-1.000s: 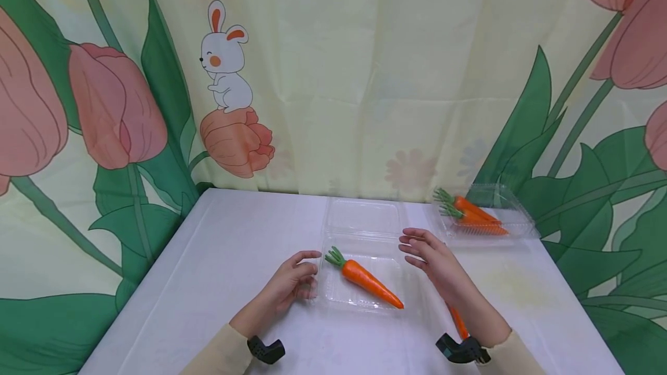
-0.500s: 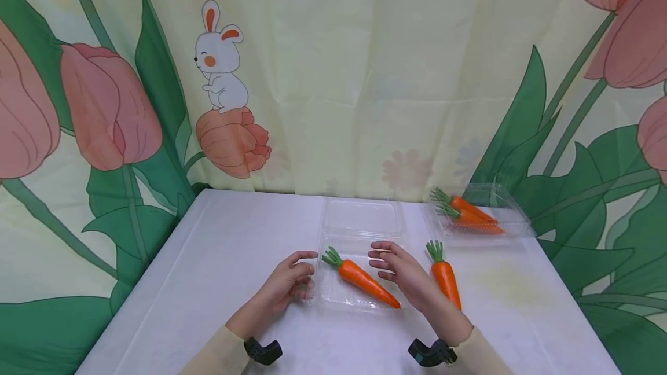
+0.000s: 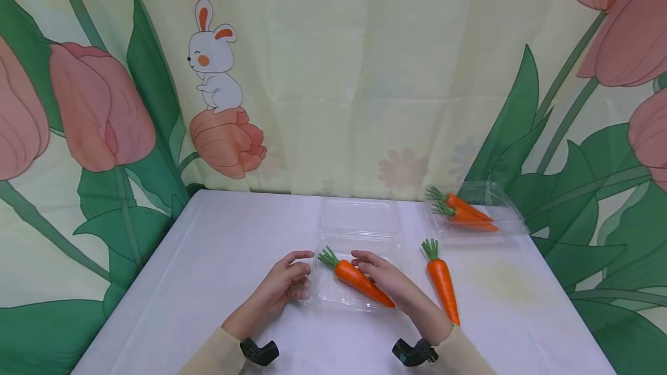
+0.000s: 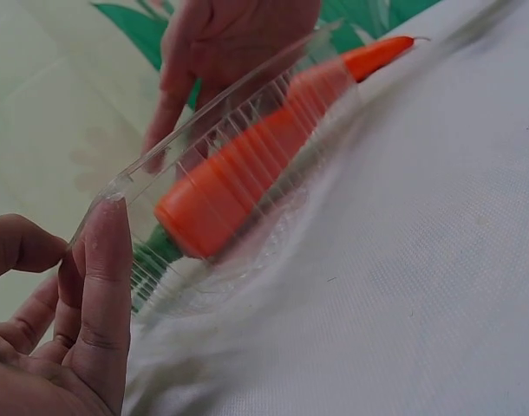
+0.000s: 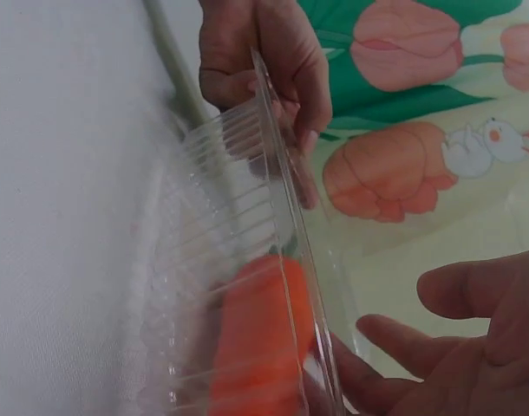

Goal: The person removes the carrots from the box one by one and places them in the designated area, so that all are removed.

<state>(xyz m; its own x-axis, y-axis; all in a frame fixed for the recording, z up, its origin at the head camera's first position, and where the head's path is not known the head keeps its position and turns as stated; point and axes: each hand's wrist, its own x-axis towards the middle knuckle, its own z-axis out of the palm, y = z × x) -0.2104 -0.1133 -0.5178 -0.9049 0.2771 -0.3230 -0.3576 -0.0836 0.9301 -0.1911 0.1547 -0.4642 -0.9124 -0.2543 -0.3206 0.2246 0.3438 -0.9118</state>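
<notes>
A clear plastic clamshell box (image 3: 333, 298) lies on the table with its lid (image 3: 359, 216) folded back. Inside the box a carrot (image 3: 356, 279) with a green top lies diagonally. My left hand (image 3: 281, 282) pinches the left rim of the box between thumb and fingers, as the left wrist view shows. Over the right side of the box, my right hand (image 3: 388, 279) reaches above the carrot, its fingers spread and relaxed in the right wrist view. Whether its lower fingers touch the carrot is hidden. A second carrot (image 3: 442, 282) rests on the table right of the box.
At the back right stands another clear plastic box (image 3: 508, 213) containing two carrots (image 3: 469, 219). A white cloth covers the table (image 3: 239, 230). Directly behind it hangs a printed curtain (image 3: 323, 103) with tulips and a rabbit.
My right hand has moved left, from beside the second carrot to over the carrot in the box, uncovering the second carrot. My left hand stays at the box's left rim.
</notes>
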